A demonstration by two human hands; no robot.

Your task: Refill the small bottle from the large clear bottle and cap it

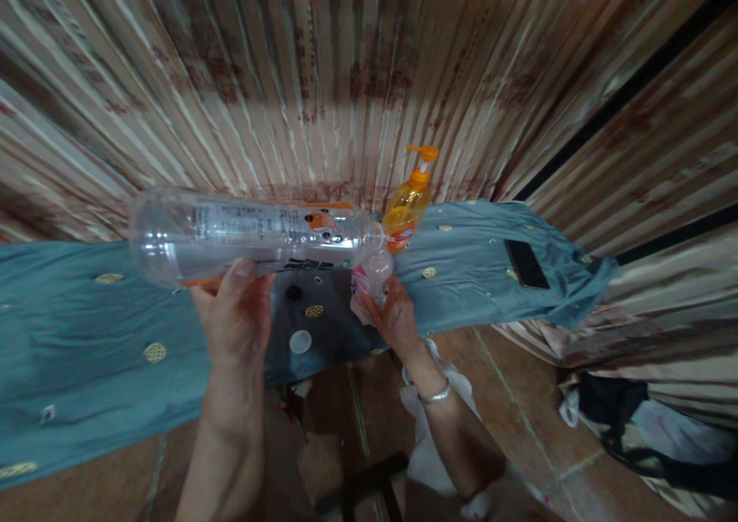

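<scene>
Large bottle point(247, 237): we see it above the cloth point(109, 318), long axis near level, mouth rightward at the small bottle point(373, 273)'s top; touching, we cannot tell.
Left hand point(236, 313): gripping it from below, nearer.
Right hand point(394, 314): clasping the small bottle.

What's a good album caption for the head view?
Left hand holds a large clear bottle sideways, its mouth near a small bottle in the right hand, over a teal cloth.

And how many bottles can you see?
3. The big clear bottle is on its side in the left hand, the small clear bottle is in the right hand, and the orange pump bottle is on the blue-green cloth, beyond the small one.
</scene>
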